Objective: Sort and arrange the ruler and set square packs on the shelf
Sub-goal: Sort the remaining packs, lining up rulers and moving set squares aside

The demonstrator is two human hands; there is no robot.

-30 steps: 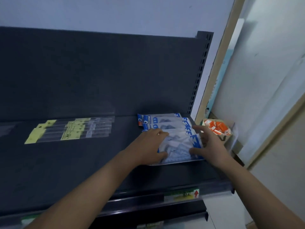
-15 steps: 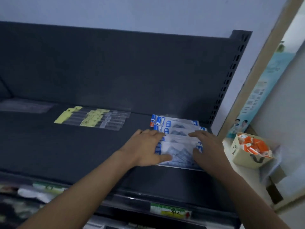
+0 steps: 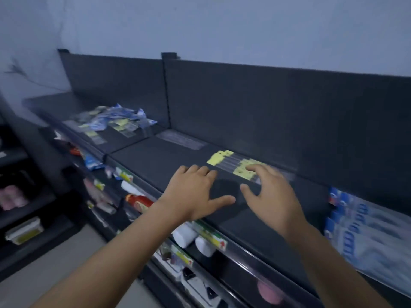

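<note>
On the dark shelf [image 3: 169, 156], clear ruler packs with yellow header cards [image 3: 231, 162] lie in a row near the back. Blue-and-white set square packs [image 3: 369, 230] are stacked at the right end. A loose heap of mixed blue and yellow packs [image 3: 111, 122] lies on the far left shelf section. My left hand [image 3: 195, 192] hovers over the bare shelf with fingers spread, holding nothing. My right hand [image 3: 266, 194] is spread too, its fingertips over the near end of the ruler packs; I cannot tell if they touch.
A dark back panel with an upright divider [image 3: 165, 92] rises behind the shelf. Lower shelves hold bottles [image 3: 138, 200], white containers [image 3: 184, 235] and price labels [image 3: 211, 237]. Another dark rack with a lidded box [image 3: 23, 230] stands at the left, across a floor aisle.
Both hands have let go of the set square stack and moved left toward the ruler packs. My view has swung left, bringing the far heap of packs into sight.
</note>
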